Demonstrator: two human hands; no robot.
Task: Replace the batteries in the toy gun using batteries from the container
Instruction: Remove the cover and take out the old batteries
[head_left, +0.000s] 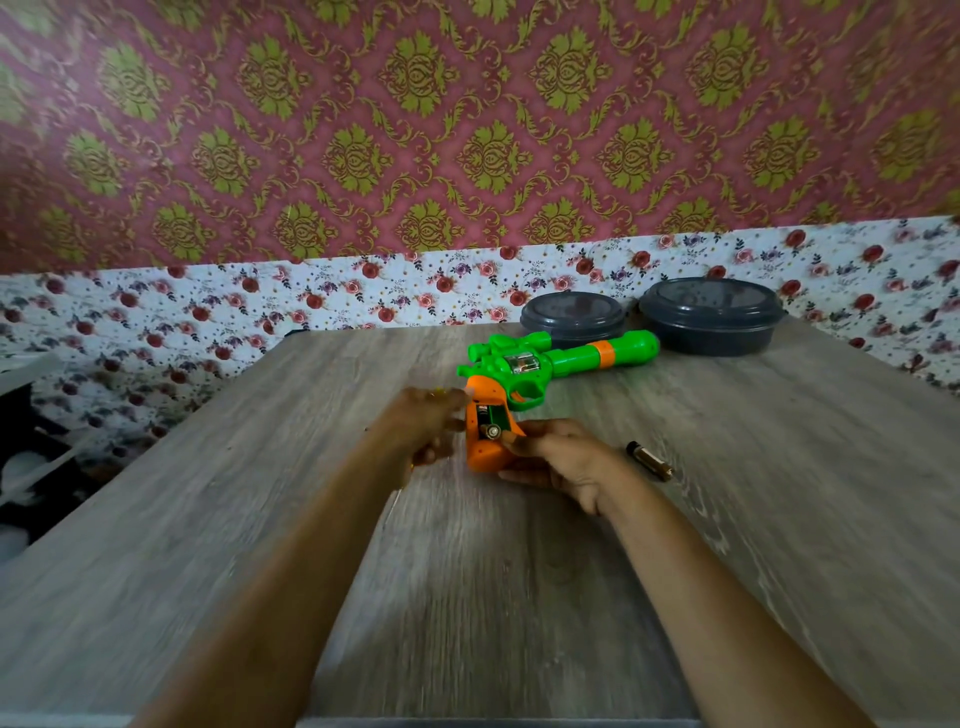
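Both extended forward: right hand (553, 462) grips toy gun (571, 358) handle, fingers curled; left hand (423, 426) blurred, grip unclear.

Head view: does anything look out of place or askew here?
One gold-and-black cylindrical battery lies loose on the grey wood-grain table, right of the right hand. The green-and-orange plastic toy gun has its grip compartment open, a second battery showing inside.

one toy gun (540, 364), two batteries (649, 460), two containers (712, 314)

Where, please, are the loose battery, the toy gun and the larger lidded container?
loose battery (649, 460), head view, middle of its body.
toy gun (571, 358), head view, green barrel.
larger lidded container (727, 340), head view, side wall.
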